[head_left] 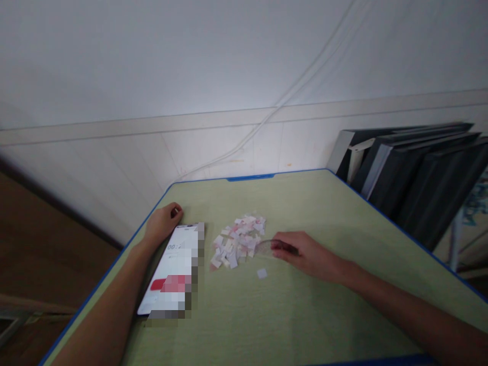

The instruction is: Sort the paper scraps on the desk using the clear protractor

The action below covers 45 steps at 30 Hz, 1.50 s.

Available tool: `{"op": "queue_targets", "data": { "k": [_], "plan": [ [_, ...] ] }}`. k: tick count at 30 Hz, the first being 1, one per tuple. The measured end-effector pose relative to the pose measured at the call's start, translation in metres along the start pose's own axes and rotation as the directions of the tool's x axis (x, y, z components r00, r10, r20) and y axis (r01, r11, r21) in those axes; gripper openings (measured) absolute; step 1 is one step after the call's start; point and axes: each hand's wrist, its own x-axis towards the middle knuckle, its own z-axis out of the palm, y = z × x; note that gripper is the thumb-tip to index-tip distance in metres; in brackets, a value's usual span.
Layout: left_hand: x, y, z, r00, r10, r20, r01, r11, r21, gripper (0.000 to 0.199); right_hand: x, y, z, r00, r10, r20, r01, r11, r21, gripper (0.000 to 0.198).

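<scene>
My left hand (168, 217) rests at the table's left edge with its fingers loosely curled, and I see nothing in them. Just beside it lies a phone (171, 264) with a lit white screen showing timer digits and a red button; its right side is pixelated. My right hand (295, 249) is closed in a pinch on what looks like a translucent brown comb (269, 246), mostly hidden by the fingers. The comb's tip touches or overhangs the right side of a pile of white and pinkish paper scraps (238, 241). One single scrap (262, 273) lies apart, nearer me.
The pale green table (244, 320) has a blue rim and stands against a white wall (244, 152). Several dark folder-like panels (412, 173) lean beyond its right edge. Along the wall runs a white cable (259, 127). Brown wooden furniture (46, 239) is at the left.
</scene>
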Motion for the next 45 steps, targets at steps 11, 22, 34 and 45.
{"op": "queue_targets", "data": {
  "k": [11,22,34,45],
  "plan": [
    [0.0019,0.0003,-0.0006,1.000,-0.004,0.018,0.004,1.000,0.005,0.027,-0.0018,-0.0014,-0.0035,0.999,0.049,0.022,-0.049,0.998,0.029,0.011],
    [0.0013,0.0015,-0.0011,1.000,-0.004,0.020,0.004,1.000,-0.006,0.028,-0.0033,0.0012,-0.0033,1.000,0.005,0.013,-0.004,0.996,-0.085,0.011],
    [0.0011,0.0009,-0.0002,1.000,-0.016,0.012,0.016,1.000,-0.010,0.027,-0.0027,0.0007,-0.0029,0.999,-0.037,-0.008,0.036,0.996,-0.079,0.013],
    [0.0003,0.0005,-0.0005,1.000,-0.008,0.007,0.008,1.000,-0.017,0.028,-0.0077,-0.0052,-0.0023,0.995,-0.074,0.065,0.085,0.980,-0.182,0.012]
  ]
}}
